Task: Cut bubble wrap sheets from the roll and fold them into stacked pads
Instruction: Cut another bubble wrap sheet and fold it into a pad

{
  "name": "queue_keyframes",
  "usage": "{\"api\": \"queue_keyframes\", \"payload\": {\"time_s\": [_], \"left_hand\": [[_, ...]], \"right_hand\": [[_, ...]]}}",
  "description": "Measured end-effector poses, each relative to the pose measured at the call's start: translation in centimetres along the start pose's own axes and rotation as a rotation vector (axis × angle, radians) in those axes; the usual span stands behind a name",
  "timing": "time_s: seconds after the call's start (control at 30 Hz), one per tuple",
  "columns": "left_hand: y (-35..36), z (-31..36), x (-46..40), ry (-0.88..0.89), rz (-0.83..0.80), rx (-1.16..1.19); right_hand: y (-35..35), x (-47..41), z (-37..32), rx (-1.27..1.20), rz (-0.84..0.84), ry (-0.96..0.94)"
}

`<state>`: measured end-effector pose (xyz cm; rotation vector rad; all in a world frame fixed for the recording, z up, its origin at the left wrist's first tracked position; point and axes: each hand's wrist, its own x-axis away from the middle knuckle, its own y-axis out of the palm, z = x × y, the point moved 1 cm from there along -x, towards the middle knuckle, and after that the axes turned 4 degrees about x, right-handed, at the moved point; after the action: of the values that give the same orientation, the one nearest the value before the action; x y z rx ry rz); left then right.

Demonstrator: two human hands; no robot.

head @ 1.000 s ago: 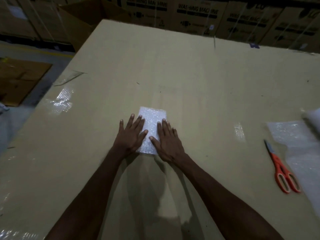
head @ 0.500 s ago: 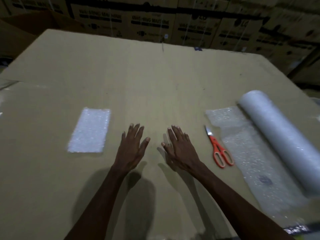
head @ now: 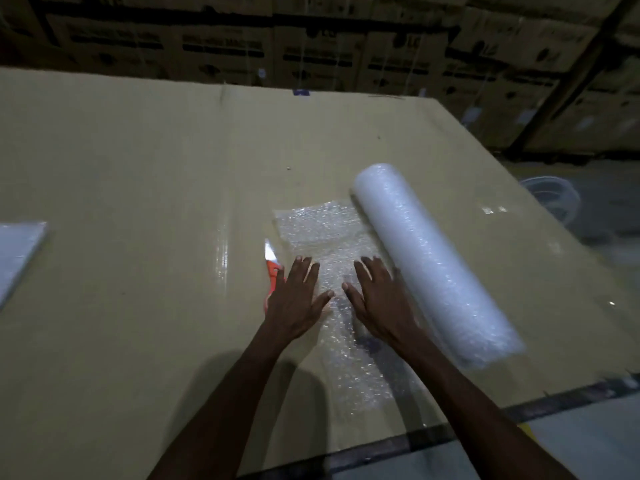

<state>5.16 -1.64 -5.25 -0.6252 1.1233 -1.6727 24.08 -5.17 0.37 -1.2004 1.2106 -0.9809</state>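
A white bubble wrap roll (head: 433, 261) lies on the cardboard table (head: 138, 168), with an unrolled clear sheet (head: 318, 230) spread to its left. My right hand (head: 379, 303) is flat over that sheet, close beside the roll, fingers straight. My left hand (head: 298, 299) is flat too, over the sheet's left edge and covering the handles of the orange scissors (head: 272, 259). A folded bubble wrap pad (head: 17, 251) lies at the far left edge of the view.
Stacked cardboard boxes (head: 311, 39) line the far side. The table's near edge runs along the lower right, with grey floor (head: 571, 438) beyond. A pale round object (head: 550, 199) sits past the right edge.
Both hands left the folded pad and moved right across the table to the unrolled sheet beside the roll. The view swung right, so the pad now sits at the far left.
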Motion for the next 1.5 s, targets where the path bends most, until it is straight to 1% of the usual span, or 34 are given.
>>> {"api": "queue_keyframes", "payload": {"time_s": [0.1, 0.17, 0.23, 0.33, 0.57, 0.73, 0.8, 0.9, 0.97, 1.07, 1.23, 1.33, 1.4, 1.5], "left_hand": [[1.7, 1.1, -0.9, -0.014, -0.074, -0.077], [1.9, 0.9, -0.9, -0.034, -0.11, -0.097], [1.4, 0.5, -0.8, -0.03, -0.108, -0.108], [0.8, -0.4, -0.5, -0.024, -0.129, -0.129], [-1.9, -5.5, -0.9, 0.073, -0.205, -0.173], [-3.6, -8.4, -1.2, 0.121, -0.253, -0.224], [-3.3, -7.9, -1.2, 0.13, -0.232, -0.193], [-1.9, -4.7, -1.1, 0.146, -0.187, -0.03], [-0.7, -2.5, -1.2, 0.121, -0.186, 0.056], [0.8, -0.9, -1.1, 0.063, -0.171, 0.017], [1.5, -1.6, -0.3, 0.058, -0.121, -0.032], [1.2, -1.9, 0.0, 0.06, -0.121, -0.038], [1.1, -2.0, 0.3, 0.06, -0.122, -0.032], [0.8, -2.7, 0.8, 0.056, -0.123, -0.035]], "right_hand": [[-0.4, 0.2, 4.1, 0.157, -0.016, 0.037], [-0.7, 0.0, 5.7, 0.184, -0.074, 0.072], [-0.6, -0.3, 6.8, 0.19, -0.12, 0.103], [-0.1, -0.4, 8.0, 0.235, -0.137, 0.113], [-1.3, -0.8, 6.0, 0.318, -0.119, 0.098], [-2.0, -0.8, 4.6, 0.293, -0.123, 0.133], [-2.5, -0.5, 4.6, 0.272, -0.134, 0.152], [-3.3, -0.5, 5.1, 0.197, -0.186, 0.18], [-3.8, -0.7, 5.6, 0.16, -0.197, 0.185], [-4.2, -0.5, 6.9, 0.219, -0.218, 0.226], [-3.9, 0.3, 8.9, 0.295, -0.094, 0.312], [-3.4, 0.7, 10.0, 0.283, -0.165, 0.319], [-3.3, 1.0, 11.1, 0.276, -0.182, 0.318], [-3.6, 1.1, 12.9, 0.193, -0.189, 0.376]]}}
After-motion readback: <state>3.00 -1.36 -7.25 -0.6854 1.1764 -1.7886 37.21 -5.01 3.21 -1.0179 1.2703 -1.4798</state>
